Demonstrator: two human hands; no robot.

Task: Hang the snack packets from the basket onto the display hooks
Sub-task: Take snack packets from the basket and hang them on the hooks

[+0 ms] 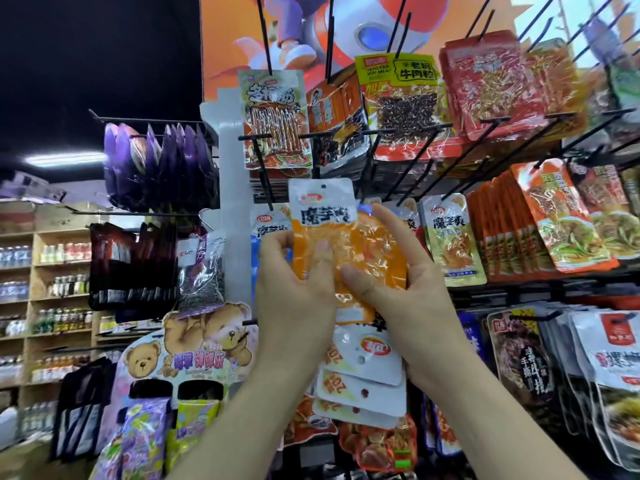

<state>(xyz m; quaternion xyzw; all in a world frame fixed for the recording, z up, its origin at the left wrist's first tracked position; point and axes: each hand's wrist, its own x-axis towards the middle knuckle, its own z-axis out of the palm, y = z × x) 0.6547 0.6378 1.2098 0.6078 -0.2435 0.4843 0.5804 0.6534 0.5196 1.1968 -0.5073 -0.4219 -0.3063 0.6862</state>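
— What have your hands got?

— My left hand (294, 289) pinches one orange packet (325, 237) upright, with the thumb across its front and the fingers behind. My right hand (405, 292) grips a fanned stack of packets (363, 382) turned so their white ends point down. Its thumb is on the film and its forefinger is raised beside the upright packet.

— How will that one handle?

— Light, I'd say. It's soft, slick film over a lumpy filling, and it looks easy to crumple. The white header (322, 202) looks flatter and stiffer, and the punched hole (323, 186) is near its top edge. I'd take hold just beneath that.

— Where is it?

— In the air before the left end of the display rack. It's just beside a black hook (265, 174), and a blue packet (268, 228) hangs close behind. The basket isn't in view.
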